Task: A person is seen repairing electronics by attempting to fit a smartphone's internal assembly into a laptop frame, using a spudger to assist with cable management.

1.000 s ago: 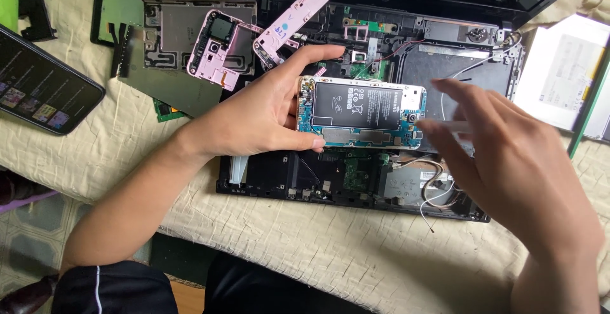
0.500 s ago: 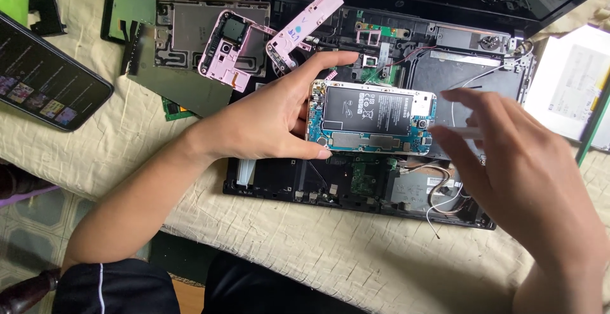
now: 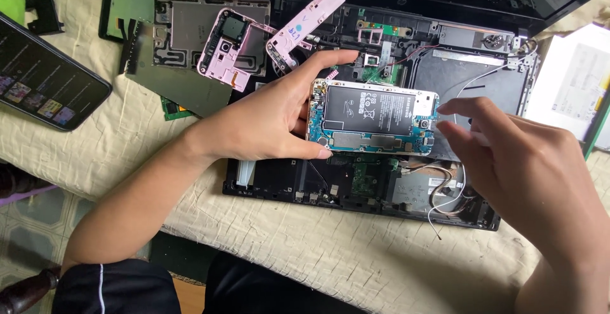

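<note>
While the left hand (image 3: 267, 123) pinches the opened phone (image 3: 372, 117) by its short end, thumb below and fingers curled over the top edge, the right hand (image 3: 521, 168) hovers just off the far end, fingers loosely bunched near the camera corner; can't tell if it's got a tiny tool or screw in there. Underneath both sits a gutted laptop base (image 3: 356, 187), with pink phone shells (image 3: 232, 47) up past the left fingers. Looks like mid-teardown, board-level stuff, so the next bit needs a steady phone and a careful touch.

The left hand (image 3: 267, 120) has its grip on the opened phone (image 3: 372, 116) above the dismantled laptop (image 3: 381, 180); right hand (image 3: 527, 161) fingertips touch the phone's right end.
</note>
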